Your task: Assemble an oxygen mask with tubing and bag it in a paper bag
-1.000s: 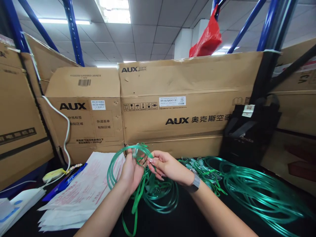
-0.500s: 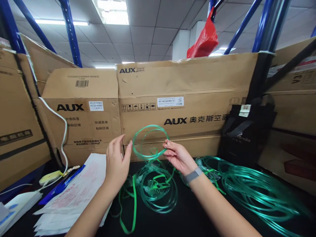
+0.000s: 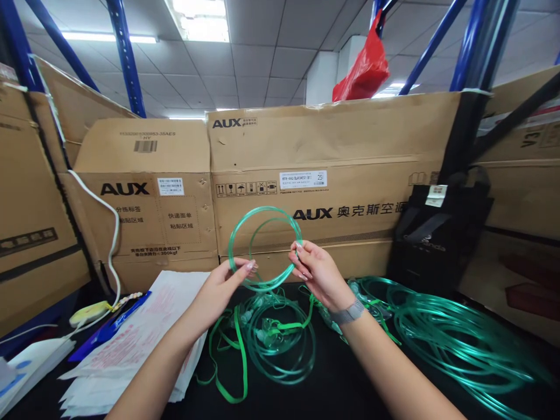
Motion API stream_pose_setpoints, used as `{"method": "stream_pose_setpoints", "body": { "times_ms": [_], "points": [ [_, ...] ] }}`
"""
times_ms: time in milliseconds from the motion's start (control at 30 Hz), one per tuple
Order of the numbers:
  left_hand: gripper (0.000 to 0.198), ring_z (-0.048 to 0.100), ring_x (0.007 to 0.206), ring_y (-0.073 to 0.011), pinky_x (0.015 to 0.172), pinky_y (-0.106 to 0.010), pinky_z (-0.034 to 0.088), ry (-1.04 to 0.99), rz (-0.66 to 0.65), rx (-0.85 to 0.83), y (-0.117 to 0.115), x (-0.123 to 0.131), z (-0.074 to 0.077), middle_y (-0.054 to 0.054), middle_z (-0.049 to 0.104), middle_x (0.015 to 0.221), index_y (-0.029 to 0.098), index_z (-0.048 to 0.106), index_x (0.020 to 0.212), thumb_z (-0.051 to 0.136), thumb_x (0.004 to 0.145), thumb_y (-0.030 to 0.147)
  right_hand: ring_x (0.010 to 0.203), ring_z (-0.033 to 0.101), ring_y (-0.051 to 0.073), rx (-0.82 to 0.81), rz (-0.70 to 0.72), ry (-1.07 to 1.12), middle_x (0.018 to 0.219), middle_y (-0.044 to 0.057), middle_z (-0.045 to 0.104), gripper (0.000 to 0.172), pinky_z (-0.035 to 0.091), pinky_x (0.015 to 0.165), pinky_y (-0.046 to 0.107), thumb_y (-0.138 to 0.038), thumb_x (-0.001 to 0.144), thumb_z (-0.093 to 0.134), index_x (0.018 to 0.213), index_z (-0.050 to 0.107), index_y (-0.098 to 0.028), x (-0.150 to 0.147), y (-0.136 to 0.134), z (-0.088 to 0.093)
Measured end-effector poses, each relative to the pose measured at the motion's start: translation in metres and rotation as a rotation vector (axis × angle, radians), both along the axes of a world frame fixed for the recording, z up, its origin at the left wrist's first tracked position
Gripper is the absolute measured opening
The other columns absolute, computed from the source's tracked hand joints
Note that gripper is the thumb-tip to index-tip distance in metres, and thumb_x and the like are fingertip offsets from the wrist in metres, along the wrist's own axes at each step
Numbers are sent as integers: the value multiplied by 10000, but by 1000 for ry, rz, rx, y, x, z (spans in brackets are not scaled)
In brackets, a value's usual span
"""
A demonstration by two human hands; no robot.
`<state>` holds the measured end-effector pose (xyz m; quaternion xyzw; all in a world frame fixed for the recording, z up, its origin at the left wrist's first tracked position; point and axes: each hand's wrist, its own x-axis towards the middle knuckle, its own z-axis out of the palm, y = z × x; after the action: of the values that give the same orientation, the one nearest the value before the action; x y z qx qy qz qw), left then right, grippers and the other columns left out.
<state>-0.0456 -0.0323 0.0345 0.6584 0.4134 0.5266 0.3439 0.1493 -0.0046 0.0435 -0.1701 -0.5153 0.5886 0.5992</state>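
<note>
A loop of clear green tubing [image 3: 265,209] is held up over the black table. My left hand [image 3: 230,280] pinches its lower left side between thumb and fingers. My right hand [image 3: 317,271], with a grey band at the wrist, grips the right side of the same loop. Below the loop lies another coil of green tubing [image 3: 301,373], with clear plastic mask parts [image 3: 266,335] in its middle. A flat green elastic strap [image 3: 243,361] trails from these parts toward the front left. My right forearm partly covers a second clear plastic bundle [image 3: 380,315].
Stacked white printed bags [image 3: 144,326] lie on the left, beside a blue pen-like item [image 3: 122,318] and a white cable [image 3: 117,227]. Large coils of green tubing [image 3: 455,338] spread to the right. Cardboard boxes [image 3: 332,140] wall the back; a black bag [image 3: 437,245] stands right.
My left hand has moved from open beside the loop to closing on its lower left side. The loop looks larger and sits a little higher. My right hand keeps its grip.
</note>
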Motion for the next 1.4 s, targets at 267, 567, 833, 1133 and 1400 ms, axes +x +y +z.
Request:
{"method": "stream_pose_setpoints", "body": {
  "times_ms": [267, 567, 833, 1133, 1400],
  "points": [
    [502, 554, 966, -255, 857, -356, 411, 396, -199, 42, 21, 5, -42, -80, 616, 1015, 194, 615, 988, 762, 547, 383, 360, 180, 10, 162, -179, 89, 581, -61, 486, 101, 219, 363, 152, -244, 745, 618, 747, 544, -175, 8, -21, 22],
    [182, 519, 934, -221, 872, -370, 374, 257, -51, 161, 32, 34, -86, -70, 579, 914, 192, 612, 839, 516, 803, 343, 355, 228, 2, 182, -304, 238, 549, -56, 466, 55, 267, 359, 110, -162, 729, 622, 729, 568, -156, 26, -28, 38],
    [278, 513, 1025, -220, 922, -337, 347, 103, -141, 112, 29, 22, -62, -80, 611, 1000, 186, 595, 703, 463, 822, 400, 339, 265, -3, 164, -402, 386, 558, -41, 488, 146, 290, 354, 88, -31, 763, 493, 689, 566, -133, 46, -25, 45],
    [337, 515, 429, -125, 425, -237, 428, -16, -228, -189, 25, 33, -65, 54, 486, 506, 187, 502, 666, 501, 741, 516, 329, 254, -1, 149, -470, 343, 539, -40, 511, 116, 278, 349, 106, -82, 769, 517, 681, 570, -138, 41, -22, 41],
    [322, 441, 364, -95, 355, -201, 332, 61, -247, -264, 21, 34, -63, 55, 456, 454, 146, 603, 654, 564, 715, 460, 335, 257, 3, 187, -505, 316, 530, -46, 503, 106, 267, 348, 112, -113, 784, 525, 690, 567, -140, 40, -23, 42]
  ]
}}
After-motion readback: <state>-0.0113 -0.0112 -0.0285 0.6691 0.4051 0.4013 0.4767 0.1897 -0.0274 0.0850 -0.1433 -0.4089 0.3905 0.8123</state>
